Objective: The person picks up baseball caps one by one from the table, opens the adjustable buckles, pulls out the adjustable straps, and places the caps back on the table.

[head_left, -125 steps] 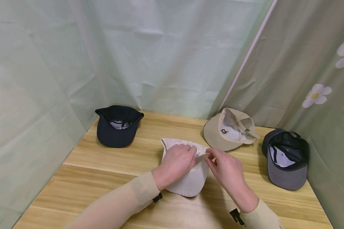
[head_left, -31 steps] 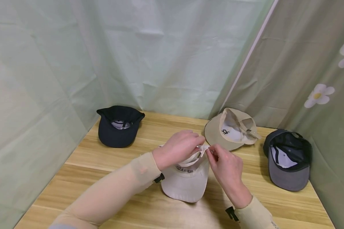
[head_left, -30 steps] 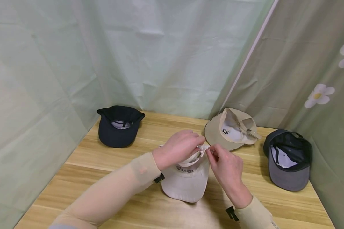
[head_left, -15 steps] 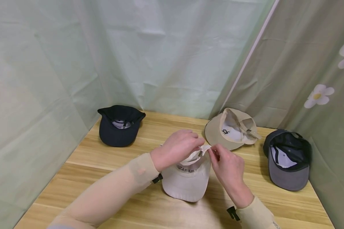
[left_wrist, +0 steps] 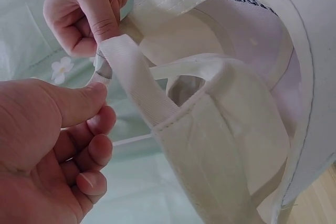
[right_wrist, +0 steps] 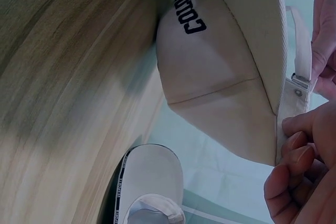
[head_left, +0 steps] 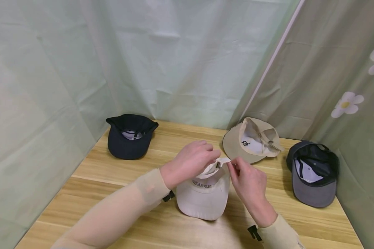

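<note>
An off-white baseball cap [head_left: 202,204] sits in front of me with its brim toward me. Its back strap [left_wrist: 139,82] runs through a small metal buckle [right_wrist: 299,81]. My left hand [head_left: 190,162] pinches the strap beside that buckle between thumb and forefinger, as the left wrist view shows. In my right hand [head_left: 250,185], thumb and fingers pinch the cap's rear edge next to the buckle. Dark lettering [right_wrist: 190,17] marks the front panel. From the head view, the left fingertips are hidden behind the hand.
A black cap [head_left: 128,147] lies at the back left of the wooden table [head_left: 112,186]. At the back right are a beige cap [head_left: 232,143] and a dark grey cap [head_left: 313,190], both with their insides showing. Curtains [head_left: 187,69] enclose the back and sides.
Since the earliest frame, my left hand has shifted up to the strap and the cap's lettering has come into view. Over the last second, my left hand has drawn slightly left, my right slightly right.
</note>
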The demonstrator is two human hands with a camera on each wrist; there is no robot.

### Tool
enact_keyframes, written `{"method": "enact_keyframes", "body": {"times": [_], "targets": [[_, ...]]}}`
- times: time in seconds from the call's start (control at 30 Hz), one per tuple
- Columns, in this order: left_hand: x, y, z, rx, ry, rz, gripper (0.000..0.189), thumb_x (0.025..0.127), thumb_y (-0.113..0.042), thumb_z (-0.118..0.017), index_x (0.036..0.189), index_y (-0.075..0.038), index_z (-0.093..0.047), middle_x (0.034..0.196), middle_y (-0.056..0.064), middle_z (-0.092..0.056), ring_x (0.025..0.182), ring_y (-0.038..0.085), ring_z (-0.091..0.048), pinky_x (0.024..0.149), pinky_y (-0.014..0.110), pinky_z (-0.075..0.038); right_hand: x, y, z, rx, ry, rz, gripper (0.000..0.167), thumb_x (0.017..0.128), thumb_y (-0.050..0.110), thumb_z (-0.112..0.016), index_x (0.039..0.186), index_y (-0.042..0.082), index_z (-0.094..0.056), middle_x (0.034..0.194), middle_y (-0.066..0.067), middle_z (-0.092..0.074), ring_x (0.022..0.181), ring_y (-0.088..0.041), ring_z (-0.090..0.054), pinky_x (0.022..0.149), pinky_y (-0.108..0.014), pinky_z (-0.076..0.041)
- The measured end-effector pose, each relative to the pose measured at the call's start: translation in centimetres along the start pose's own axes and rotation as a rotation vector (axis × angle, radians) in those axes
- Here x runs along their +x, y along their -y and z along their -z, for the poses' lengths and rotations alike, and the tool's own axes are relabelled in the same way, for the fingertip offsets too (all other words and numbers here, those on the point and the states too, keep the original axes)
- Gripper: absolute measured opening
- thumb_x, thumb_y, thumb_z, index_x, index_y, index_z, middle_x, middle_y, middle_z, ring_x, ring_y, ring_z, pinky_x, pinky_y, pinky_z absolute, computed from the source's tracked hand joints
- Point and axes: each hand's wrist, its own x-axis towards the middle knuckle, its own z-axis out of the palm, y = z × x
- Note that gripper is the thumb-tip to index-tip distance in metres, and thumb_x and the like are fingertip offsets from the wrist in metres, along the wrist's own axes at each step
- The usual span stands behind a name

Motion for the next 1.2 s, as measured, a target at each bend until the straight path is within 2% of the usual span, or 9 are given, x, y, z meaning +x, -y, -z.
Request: {"method": "enact_keyframes", "body": {"times": [0.3, 0.77, 1.2], "targets": [[-0.19, -0.07, 0.07, 0.028, -0.013, -0.014, 0.017, 0.107, -0.017, -0.074, 0.093, -0.018, -0.065, 0.082, -0.002, -0.061, 0.078, 0.020, -0.057, 0.072, 0.031, -0.049, -0.11, 0.01, 0.02, -0.017, 0.017, -0.013, 0.016, 0.094, 0.013, -0.087, 0.092, 0.012, -0.071, 0.071, 0.002, -0.071, 0.049, -0.015, -0.059, 0.043, -0.035, -0.037], [-0.53, -0.06, 0.05, 0.003, -0.006, -0.002, 0.017, 0.107, -0.017, -0.074, 0.093, -0.018, -0.065, 0.082, -0.003, -0.060, 0.079, 0.020, -0.057, 0.073, 0.030, -0.048, -0.23, 0.34, 0.22, -0.023, 0.036, -0.023, 0.017, 0.094, 0.012, -0.088, 0.094, 0.010, -0.071, 0.071, 0.001, -0.069, 0.049, -0.016, -0.058, 0.043, -0.033, -0.036], [-0.73, -0.10, 0.12, -0.009, -0.008, 0.000, 0.020, 0.106, -0.015, -0.074, 0.090, -0.018, -0.062, 0.081, -0.002, -0.058, 0.079, 0.020, -0.057, 0.071, 0.030, -0.047, -0.48, 0.42, 0.21, -0.018, 0.018, -0.025, 0.019, 0.094, 0.012, -0.088, 0.091, 0.012, -0.070, 0.070, 0.003, -0.067, 0.048, -0.016, -0.057, 0.043, -0.034, -0.035]]}}
